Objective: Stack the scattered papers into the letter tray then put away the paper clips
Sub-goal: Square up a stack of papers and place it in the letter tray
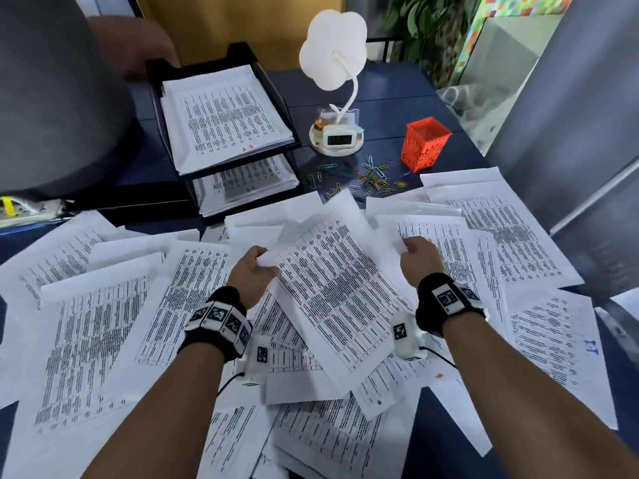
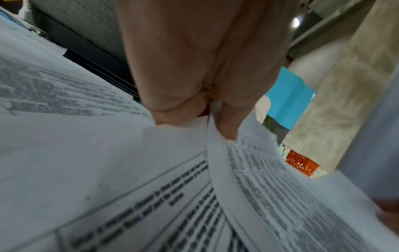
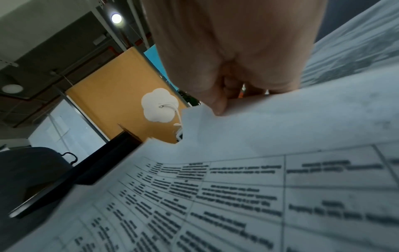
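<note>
Both grips are pinching one bunch of papers [image 1: 332, 285]: the left hand [image 1: 254, 271] is holding its left edge, the right hand [image 1: 420, 259] its far right corner. The bunch is hanging just above the messy sheets [image 1: 103, 326] covering the near tabletop [image 1: 394, 98].

Thin edges are bending, so a sheet may be slipping out or tearing if either hand is pulling hard. Loose sheets underneath may be sliding off the tabletop, or pushing the clips [image 1: 366, 178] around.

I am counting one tray [image 1: 224, 60] with two shelves, far left, both already holding paper. One orange cup [image 1: 423, 143] is standing far right. The clips, lying between them, are too many and too small to count. So are the sheets.
</note>
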The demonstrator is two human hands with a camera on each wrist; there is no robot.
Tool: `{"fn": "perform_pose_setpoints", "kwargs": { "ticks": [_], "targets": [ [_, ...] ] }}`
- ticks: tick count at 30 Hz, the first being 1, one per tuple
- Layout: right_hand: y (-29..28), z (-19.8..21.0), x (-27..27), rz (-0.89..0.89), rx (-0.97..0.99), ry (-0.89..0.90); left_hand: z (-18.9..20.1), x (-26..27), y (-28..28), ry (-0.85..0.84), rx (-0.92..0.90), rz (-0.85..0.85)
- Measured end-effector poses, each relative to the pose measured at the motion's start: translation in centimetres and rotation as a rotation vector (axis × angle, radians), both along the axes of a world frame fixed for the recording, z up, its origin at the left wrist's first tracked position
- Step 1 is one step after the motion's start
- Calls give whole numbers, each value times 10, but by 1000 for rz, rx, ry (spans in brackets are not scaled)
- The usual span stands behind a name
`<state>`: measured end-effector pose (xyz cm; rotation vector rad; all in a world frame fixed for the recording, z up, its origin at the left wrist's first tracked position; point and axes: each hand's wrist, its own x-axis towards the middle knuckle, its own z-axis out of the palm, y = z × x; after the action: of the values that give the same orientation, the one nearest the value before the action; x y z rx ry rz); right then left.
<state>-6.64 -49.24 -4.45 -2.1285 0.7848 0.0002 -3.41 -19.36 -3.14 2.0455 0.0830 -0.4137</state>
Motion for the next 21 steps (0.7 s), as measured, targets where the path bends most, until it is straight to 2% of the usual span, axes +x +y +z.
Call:
{"fn": "perform_pose_setpoints", "kwargs": {
  "ticks": [3,7,13,17,21],
  "targets": [
    [10,4,4,17,27,-120,-8,1,1,37,100,-41],
    [22,15,16,101,29,-171,-11,-1,4,62,125,-81],
    [33,25,38,209,73,-225,-3,-2,11,34,17,-84],
    [39,28,46,201,95,-213,3,1,18,0,-44,8],
    [40,32,40,239,259,-132,4,9,31,23,-108,68]
  ]
}}
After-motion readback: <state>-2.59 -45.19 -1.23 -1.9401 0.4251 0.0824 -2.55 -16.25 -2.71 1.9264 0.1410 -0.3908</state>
